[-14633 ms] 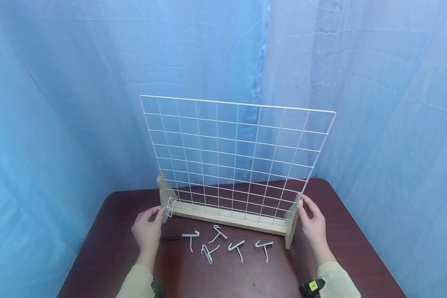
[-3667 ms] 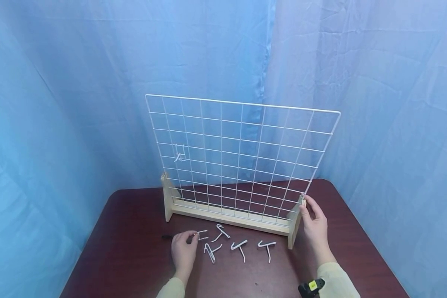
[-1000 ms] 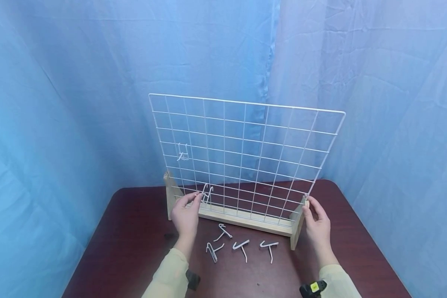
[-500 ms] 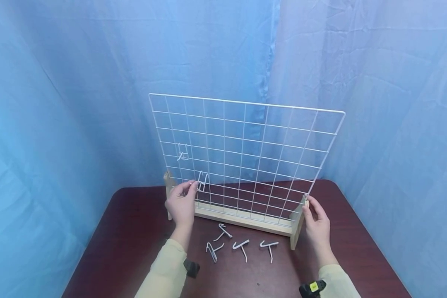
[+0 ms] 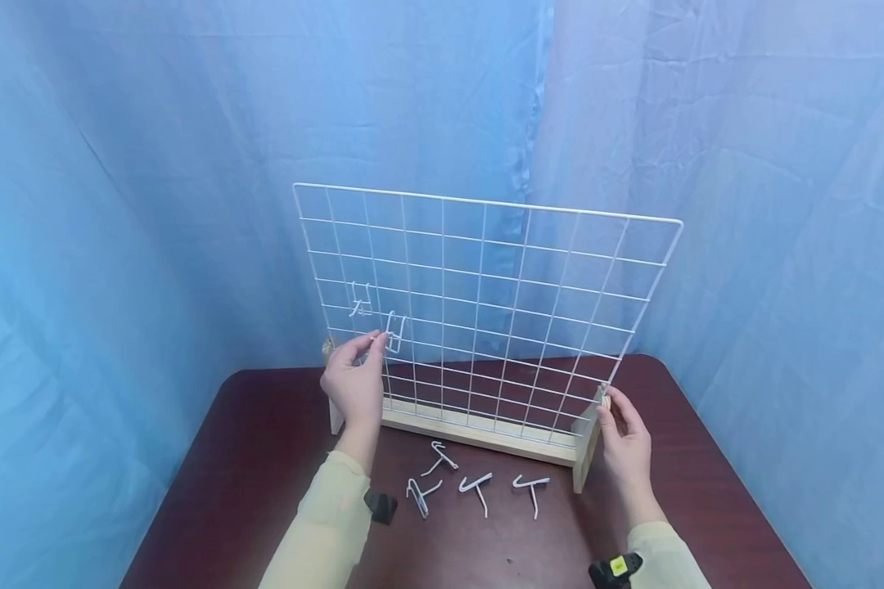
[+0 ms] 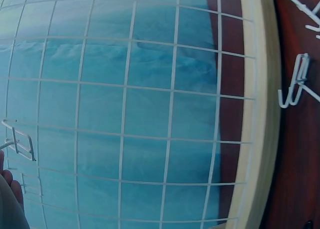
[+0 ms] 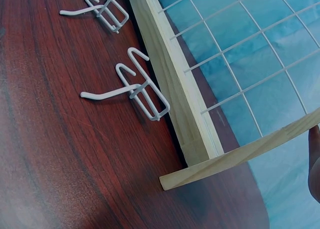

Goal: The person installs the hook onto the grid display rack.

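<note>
My left hand (image 5: 354, 388) pinches a white wire hook (image 5: 394, 348) by its prong, with its two bent ends up, in front of the white wire grid (image 5: 484, 202). I cannot tell whether it touches the wires. Up and to the left, another white hook (image 5: 356, 308) hangs on the grid. In the left wrist view the held hook (image 6: 24, 149) is at the left edge. My right hand (image 5: 629, 446) grips the upper edge of the right end piece (image 5: 588, 442) of the wooden stand (image 5: 479, 438); one finger (image 7: 315, 164) shows in the right wrist view.
Several white hooks lie on the dark red table in front of the stand, among them a right one (image 5: 533, 484) and a left one (image 5: 418, 495). Blue curtains (image 5: 191, 164) surround the table (image 5: 206, 491) behind and at the sides.
A hook from near the stand's left end now hangs on the grid. My left hand has taken another from the table and raised it along the grid. My right hand stays put.
</note>
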A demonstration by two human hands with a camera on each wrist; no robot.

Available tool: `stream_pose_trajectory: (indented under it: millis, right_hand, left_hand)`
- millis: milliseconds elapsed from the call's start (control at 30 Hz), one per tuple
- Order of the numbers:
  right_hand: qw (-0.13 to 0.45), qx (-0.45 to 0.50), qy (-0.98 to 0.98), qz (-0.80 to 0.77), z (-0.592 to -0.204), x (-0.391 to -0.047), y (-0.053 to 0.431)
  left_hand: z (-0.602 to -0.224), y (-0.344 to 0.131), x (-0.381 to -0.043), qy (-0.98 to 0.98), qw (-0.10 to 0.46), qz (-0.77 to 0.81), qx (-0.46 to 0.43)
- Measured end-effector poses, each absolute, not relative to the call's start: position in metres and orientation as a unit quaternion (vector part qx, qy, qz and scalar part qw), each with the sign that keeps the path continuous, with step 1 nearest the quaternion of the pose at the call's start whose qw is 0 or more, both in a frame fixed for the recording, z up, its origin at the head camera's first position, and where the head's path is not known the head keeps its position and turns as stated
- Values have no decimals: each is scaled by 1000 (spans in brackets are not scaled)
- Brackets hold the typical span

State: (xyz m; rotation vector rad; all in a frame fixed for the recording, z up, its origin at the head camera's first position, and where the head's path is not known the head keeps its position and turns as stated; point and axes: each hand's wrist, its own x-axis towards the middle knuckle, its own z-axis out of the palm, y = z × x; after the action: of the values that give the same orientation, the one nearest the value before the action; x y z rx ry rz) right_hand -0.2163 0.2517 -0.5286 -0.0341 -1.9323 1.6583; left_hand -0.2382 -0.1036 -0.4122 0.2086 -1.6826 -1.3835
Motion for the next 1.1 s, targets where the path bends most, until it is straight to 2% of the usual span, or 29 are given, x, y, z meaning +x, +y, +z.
stream_pose_trajectory:
  millis: [400,1100]
  right_hand:
    - [290,-21,-732,617,-529,-216,252]
    - [281,-35,-738,612,-531,-217,253]
  left_hand:
    - [-393,-103,-248,-661,482,-566,98]
    - [-373,-96,-261,-623,456,-620,138]
